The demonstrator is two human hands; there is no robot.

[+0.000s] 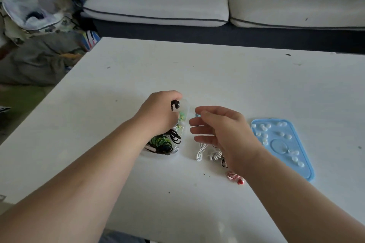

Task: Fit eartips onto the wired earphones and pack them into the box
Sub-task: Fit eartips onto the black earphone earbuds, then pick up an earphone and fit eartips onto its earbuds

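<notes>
Head view, first speaker: How far along is the task judged to be?

Second speaker: Partway. Several coiled sets are already packed in the clear box [186, 110] near the middle of the bench [217, 68]: black and green cables can be made out. White earphones [201, 150] and a red-and-white set [235, 177] are still left loose on the bench beside it, toward the near edge.

First speaker: And what is held?

Second speaker: A black earbud [175, 104] is held in the left grip [158, 112], closed round it, just above the box's far end. A small bluish piece [198, 115] is pinched in the right grip [221, 126]; an eartip is supposed, though it is too small to be certain.

First speaker: Where are the eartips [264, 128] kept?

Second speaker: They are scattered in the blue lid [296, 155], laid toward the right edge. Plenty remain, so fitting and packing are judged unfinished.
</notes>
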